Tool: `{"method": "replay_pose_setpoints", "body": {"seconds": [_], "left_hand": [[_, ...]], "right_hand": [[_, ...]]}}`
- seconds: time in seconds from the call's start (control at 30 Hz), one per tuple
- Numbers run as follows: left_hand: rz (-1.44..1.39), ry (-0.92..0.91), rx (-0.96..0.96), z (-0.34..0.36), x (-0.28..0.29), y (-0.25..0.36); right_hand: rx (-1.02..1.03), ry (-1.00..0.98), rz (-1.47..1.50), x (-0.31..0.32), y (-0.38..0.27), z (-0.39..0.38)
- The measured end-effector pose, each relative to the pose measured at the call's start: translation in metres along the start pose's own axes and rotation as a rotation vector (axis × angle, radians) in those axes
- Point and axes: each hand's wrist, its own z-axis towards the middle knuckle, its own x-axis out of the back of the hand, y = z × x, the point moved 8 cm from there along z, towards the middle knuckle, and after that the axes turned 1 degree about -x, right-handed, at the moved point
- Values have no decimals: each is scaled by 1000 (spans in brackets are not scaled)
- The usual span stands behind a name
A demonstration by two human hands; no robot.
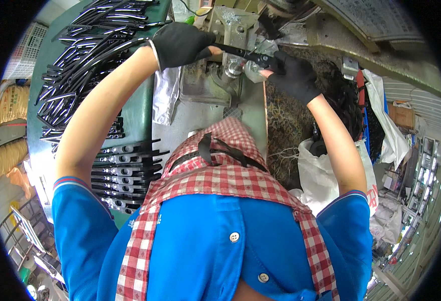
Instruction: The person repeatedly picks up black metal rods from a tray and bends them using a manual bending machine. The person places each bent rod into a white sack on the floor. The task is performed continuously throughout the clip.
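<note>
A long black metal bar with a wider jointed end (235,50) spans the space between my hands, over a worn metal machine fixture (234,67). My left hand (183,46), in a black fingerless glove, is closed round its left part; a thin black rod runs on leftward past the wrist. At the wider end, my right hand (296,76), gloved likewise, is closed with thumb and fingers on the bar. Clear plastic (254,71) lies just behind and below that end. My palms hide part of the bar.
Many bent black rods (87,65) are heaped on the green table (139,108) at left. Nearer lies a row of flat black parts with holes (125,171). A silvery plastic bag (167,95) lies beside the machine. At right are a mottled brown board (288,118) and a white sack (321,175).
</note>
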Motion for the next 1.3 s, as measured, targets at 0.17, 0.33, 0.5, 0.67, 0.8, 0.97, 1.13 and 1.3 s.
{"method": "replay_pose_setpoints", "body": {"seconds": [0.17,0.33,0.5,0.67,0.8,0.97,1.13,1.3], "left_hand": [[-85,112,-30,-10,3,1],[-49,49,15,-12,1,-2],[-100,46,55,-20,6,-11],[-101,-67,119,-19,9,-13],[-113,90,44,-16,22,7],[-198,171,21,-16,29,22],[-295,69,167,-118,39,14],[-302,-158,487,-290,15,-9]], "right_hand": [[491,716,-118,38,-77,-67],[449,282,283,-33,-61,-63],[147,157,419,-79,14,-14],[8,123,174,-113,76,29],[-121,206,21,-116,91,48],[-82,95,-180,-126,90,73],[-19,15,-288,-134,72,83],[-135,50,-232,-132,87,86]]}}
